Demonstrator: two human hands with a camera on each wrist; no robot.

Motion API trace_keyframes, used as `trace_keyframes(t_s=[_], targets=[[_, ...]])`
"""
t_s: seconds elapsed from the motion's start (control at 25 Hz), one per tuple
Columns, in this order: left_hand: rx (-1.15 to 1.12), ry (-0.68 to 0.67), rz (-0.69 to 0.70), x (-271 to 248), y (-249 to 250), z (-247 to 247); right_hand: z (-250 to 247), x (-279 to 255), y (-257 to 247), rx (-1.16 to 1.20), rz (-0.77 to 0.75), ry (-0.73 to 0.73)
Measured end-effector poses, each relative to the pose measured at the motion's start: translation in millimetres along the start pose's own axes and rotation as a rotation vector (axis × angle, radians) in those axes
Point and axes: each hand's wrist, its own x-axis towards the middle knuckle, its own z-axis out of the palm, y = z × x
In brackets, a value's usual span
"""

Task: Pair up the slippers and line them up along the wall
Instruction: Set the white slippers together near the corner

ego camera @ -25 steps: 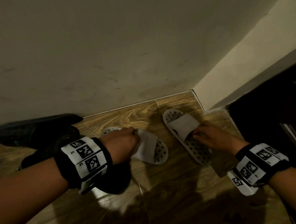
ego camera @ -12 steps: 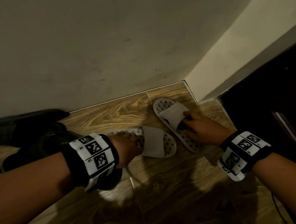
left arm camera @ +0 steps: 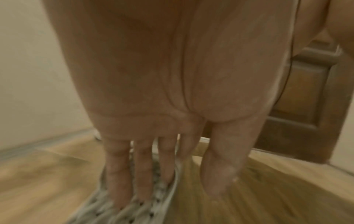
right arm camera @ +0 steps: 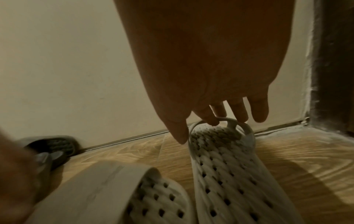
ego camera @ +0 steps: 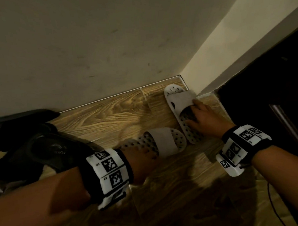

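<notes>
Nearest the person, the left hand [ego camera: 137, 163] lies on the heel end of the near white slipper [ego camera: 162, 143], its fingers [left arm camera: 118, 178] laid straight along the perforated footbed; the left wrist view is blurred, so how hard they press cannot be told. This slipper lies flat on the wooden floor [ego camera: 109, 115], its toe touching or just beside the heel of the far white slipper [ego camera: 177, 104].

The right hand [ego camera: 204, 116] rests on the far slipper, fingers spread and fairly straight, fingertips at the back edge of the strap. In the right wrist view the fingers [right arm camera: 220, 110] touch the strap's rim and the thumb hangs beside the slipper's edge; whether anything is pinched cannot be told. This slipper's toe sits close to the corner where the wall [ego camera: 96, 47] meets a short return wall [ego camera: 209, 64], with little floor left ahead of it or to its right.

To the left, dark slippers [ego camera: 36, 149] lie in a heap near the baseboard, partly hidden by the left forearm and too dark to count. Between them and the white pair runs a bare stretch of floor along the wall.

A dark doorway [ego camera: 279, 78] at the right is cut off by the frame edge.
</notes>
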Motion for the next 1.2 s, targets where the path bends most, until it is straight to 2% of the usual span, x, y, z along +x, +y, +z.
trace_keyframes(t_s=[0.12, 0.24, 0.44, 0.6, 0.68, 0.92, 1.04, 1.2], targets=[[0.016, 0.031, 0.021, 11.9, 10.9, -3.2, -5.4, 2.5, 6.3, 0.095, 0.002, -0.018], [0.084, 0.199, -0.053, 15.3, -8.9, -11.0, -5.0, 1.4, 12.9, 0.106, -0.024, -0.034], [0.151, 0.108, -0.092, 19.6, -25.2, -7.7, 0.0, -5.4, 19.2, 0.082, -0.037, -0.067], [0.114, 0.190, -0.122, 22.3, -20.4, -3.6, -2.3, -4.6, 15.4, 0.104, -0.031, -0.077], [0.096, 0.218, -0.172, 20.5, -23.3, -5.6, -3.2, -3.6, 12.4, 0.111, -0.033, -0.077], [-0.048, 0.157, -0.376, 24.2, -50.3, -31.8, -2.3, -1.4, 8.8, 0.128, -0.046, -0.055], [-0.190, 0.175, -0.359, 33.3, -57.0, -44.2, -5.9, 2.4, 6.9, 0.161, -0.100, -0.045], [-0.327, 0.156, -0.238, 42.9, -53.1, -44.7, -19.8, 9.1, 11.8, 0.221, -0.141, -0.023]])
